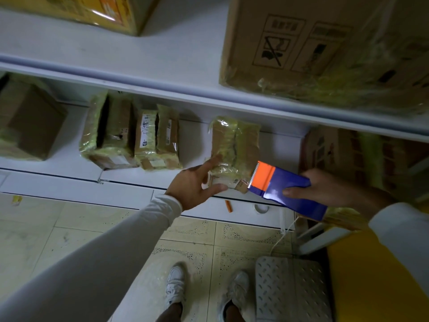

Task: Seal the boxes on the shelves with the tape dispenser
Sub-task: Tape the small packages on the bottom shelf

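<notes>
Hands at mid-frame: our left hand [196,182] steadies a small box [234,152], fingers spread, while our right hand [325,189] grips the tape dispenser [285,187], whose toothed edge looks poised to meet the box next.

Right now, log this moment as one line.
step: taping | left hand: open, touching box | right hand: grips tape dispenser at box edge
</notes>
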{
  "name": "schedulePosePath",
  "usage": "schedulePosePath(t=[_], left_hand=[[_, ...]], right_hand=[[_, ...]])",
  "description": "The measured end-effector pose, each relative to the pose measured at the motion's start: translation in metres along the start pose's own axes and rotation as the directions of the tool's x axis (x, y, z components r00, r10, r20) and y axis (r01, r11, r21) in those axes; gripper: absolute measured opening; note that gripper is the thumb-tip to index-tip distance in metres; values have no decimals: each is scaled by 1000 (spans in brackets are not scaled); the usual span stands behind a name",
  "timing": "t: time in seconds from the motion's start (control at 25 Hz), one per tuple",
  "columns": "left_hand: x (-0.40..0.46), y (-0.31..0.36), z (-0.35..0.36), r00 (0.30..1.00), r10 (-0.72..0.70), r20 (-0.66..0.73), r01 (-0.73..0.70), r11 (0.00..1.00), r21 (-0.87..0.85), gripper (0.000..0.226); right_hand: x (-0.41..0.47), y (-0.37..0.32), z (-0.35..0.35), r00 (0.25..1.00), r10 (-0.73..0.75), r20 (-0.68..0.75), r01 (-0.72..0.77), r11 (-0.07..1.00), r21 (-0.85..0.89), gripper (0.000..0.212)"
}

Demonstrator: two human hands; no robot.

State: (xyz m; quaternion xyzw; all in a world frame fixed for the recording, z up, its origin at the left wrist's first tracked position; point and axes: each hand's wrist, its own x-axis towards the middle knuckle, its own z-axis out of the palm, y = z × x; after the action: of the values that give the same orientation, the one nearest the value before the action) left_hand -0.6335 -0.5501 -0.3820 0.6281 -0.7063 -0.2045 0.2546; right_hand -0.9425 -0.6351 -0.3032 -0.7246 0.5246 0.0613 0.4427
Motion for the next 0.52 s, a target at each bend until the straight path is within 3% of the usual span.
schedulePosePath(t=[0.12,0.2,0.32,0.4,0.52], left_hand=[[8,-1,-10,976,120,-183,-97,987,130,79],[21,7,-9,975,196,-101,-190,980,65,77],[31,19,10,959,281,46,-284,941,185,61],[34,15,16,970,223,98,-239,951,198,53],[35,6,6,979,193,67,-199,974,109,45]], right_hand=[[1,-4,3,1000,11,-9,-11,1000,11,58],[0,-8,8,1000,10,3,-10,1000,24,46],[-1,-13,14,1000,14,20,-15,999,36,40],[0,-14,15,1000,20,18,-21,999,41,41],[3,-20,21,1000,12,4,-12,998,60,55]])
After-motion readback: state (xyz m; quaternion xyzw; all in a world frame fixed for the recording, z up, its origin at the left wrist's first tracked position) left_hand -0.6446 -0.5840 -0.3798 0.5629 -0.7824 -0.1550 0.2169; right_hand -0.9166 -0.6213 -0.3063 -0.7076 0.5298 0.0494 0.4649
